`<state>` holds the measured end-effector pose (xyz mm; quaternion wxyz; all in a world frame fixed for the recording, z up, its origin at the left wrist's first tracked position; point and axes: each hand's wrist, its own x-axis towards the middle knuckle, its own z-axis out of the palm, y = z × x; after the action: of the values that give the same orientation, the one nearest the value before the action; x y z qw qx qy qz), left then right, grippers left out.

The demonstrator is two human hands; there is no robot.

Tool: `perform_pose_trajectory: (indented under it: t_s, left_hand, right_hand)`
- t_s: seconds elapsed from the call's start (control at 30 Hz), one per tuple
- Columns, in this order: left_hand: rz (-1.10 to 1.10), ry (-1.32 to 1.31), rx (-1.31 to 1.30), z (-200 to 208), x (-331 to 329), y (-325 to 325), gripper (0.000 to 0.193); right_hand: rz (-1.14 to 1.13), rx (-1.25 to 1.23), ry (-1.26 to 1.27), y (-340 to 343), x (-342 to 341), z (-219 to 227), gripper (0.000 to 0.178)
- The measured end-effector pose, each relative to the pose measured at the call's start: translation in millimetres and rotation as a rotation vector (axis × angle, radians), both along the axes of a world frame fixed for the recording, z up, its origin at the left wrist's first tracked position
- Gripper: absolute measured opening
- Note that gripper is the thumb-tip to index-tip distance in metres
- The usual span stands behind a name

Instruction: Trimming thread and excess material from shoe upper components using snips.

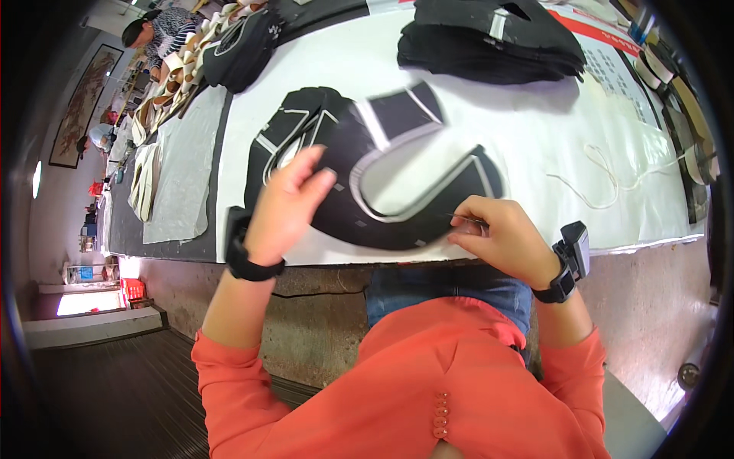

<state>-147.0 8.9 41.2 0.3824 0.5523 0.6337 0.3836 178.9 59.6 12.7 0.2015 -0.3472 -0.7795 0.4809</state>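
Observation:
A black U-shaped fabric piece [344, 200] with grey edging and pale stripes lies on the white table covering before me, its upper arm blurred by motion. My left hand [289, 200] is at its left side, thumb and forefinger apart, slightly smeared; no grip shows. At the piece's lower right edge, my right hand [495, 232] is closed on a thin metal tool [475, 222], mostly hidden by the fingers, so its exact kind is unclear. Behind my left hand rests a pile of similar black pieces [294, 111] with light trim.
A thick stack of black pieces [489, 50] stands at the far side, another black bundle [243, 50] at far left. White cord [612, 180] lies loosely on the right. Past the table's left part are a plastic sheet [183, 168], pale strap-like pieces [145, 180] and another person [172, 34].

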Motion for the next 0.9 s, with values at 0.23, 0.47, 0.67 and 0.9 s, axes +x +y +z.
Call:
perform_pose_trajectory:
  t_s: [0.23,0.47,0.67,0.9]
  left_hand:
    - [0.344,0.062,0.068,28.7,-116.8,-16.3,0.042]
    - [0.247,0.621,0.091,13.3,-120.3,-20.1,0.036]
    - [0.026,0.82,0.297,50.9,-50.6,30.2,0.025]
    - [-0.228,1.084,0.601,73.1,45.4,105.8,0.023]
  right_hand:
    - [-0.173,-0.069,0.02,1.2,15.0,-9.9,0.016]
    - [-0.32,-0.199,0.185,1.3,29.9,-18.4,0.014]
    - [-0.381,-0.184,0.147,0.7,42.8,-18.3,0.013]
    - [-0.343,-0.226,0.307,-5.8,39.8,-30.9,0.008]
